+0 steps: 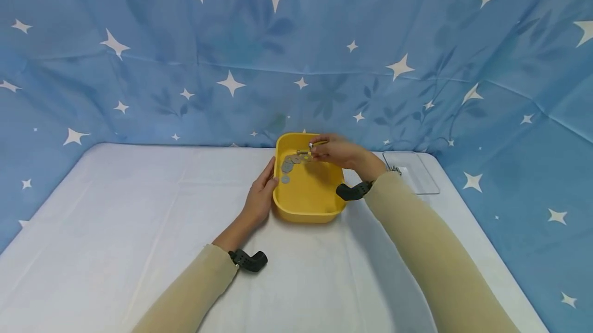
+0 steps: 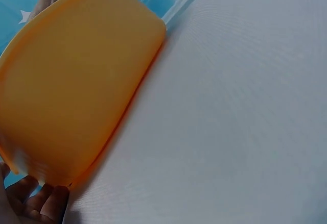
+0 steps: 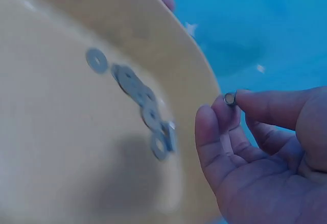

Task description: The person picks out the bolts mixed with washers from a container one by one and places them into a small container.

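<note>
Left hand (image 1: 259,196) lies flat-fingered against the yellow tray's (image 1: 309,208) outer wall, steadying it on the table (image 1: 139,209), while the right hand (image 1: 340,152) grip pinches a small metal nut (image 3: 230,99) above the washers (image 3: 143,94) inside.

In the right wrist view we see the washers (image 3: 138,99) in the yellow tray (image 3: 61,147) blurred, their count unclear. The right hand (image 3: 265,157) is cut off at the lower right edge. In the left wrist view only fingertips (image 2: 30,201) of the left hand show, lower left corner; the tray's inside is hidden.
</note>
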`<state>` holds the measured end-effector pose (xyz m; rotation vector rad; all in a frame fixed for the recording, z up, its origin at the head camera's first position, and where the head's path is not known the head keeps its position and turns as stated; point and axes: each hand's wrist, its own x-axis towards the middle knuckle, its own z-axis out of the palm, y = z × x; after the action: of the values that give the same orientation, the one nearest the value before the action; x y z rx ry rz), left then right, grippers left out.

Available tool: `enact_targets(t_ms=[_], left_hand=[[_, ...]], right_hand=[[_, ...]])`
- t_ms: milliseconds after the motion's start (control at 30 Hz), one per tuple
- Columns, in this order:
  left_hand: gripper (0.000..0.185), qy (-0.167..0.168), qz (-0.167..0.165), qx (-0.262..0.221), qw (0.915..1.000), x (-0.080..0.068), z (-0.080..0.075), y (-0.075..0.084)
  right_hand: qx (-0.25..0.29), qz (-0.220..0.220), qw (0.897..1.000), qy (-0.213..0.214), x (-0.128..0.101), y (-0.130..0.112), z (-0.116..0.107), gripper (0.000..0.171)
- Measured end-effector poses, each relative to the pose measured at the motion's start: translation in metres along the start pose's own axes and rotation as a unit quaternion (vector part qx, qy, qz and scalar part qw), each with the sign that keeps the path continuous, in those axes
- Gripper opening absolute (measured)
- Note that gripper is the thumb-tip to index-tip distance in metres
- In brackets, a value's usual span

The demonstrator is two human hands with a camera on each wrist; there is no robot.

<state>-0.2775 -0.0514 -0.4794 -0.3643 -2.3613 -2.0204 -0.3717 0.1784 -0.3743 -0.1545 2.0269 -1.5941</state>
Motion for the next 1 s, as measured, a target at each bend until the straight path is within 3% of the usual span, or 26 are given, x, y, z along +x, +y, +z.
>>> enact_targets(t_ms=[300, 600, 800, 1000], left_hand=[[0.058, -0.003, 0.008, 0.005, 1.0, 0.001, 0.002, 0.002], [0.058, -0.002, -0.004, 0.011, 0.9999, -0.001, 0.001, 0.002], [0.058, -0.004, -0.011, 0.005, 0.9999, -0.001, 0.0, 0.002], [0.058, -0.003, -0.009, -0.002, 1.0, 0.0, 0.002, 0.003]], right_hand=[[-0.037, -0.023, 0.999, -0.021, -0.048, 0.009, -0.07, 0.039], [-0.091, -0.002, 0.996, 0.006, -0.093, 0.037, -0.134, 0.039], [-0.101, 0.031, 0.994, 0.037, -0.107, 0.063, -0.158, 0.043], [-0.109, 0.054, 0.992, 0.043, -0.112, 0.077, -0.165, 0.04]])
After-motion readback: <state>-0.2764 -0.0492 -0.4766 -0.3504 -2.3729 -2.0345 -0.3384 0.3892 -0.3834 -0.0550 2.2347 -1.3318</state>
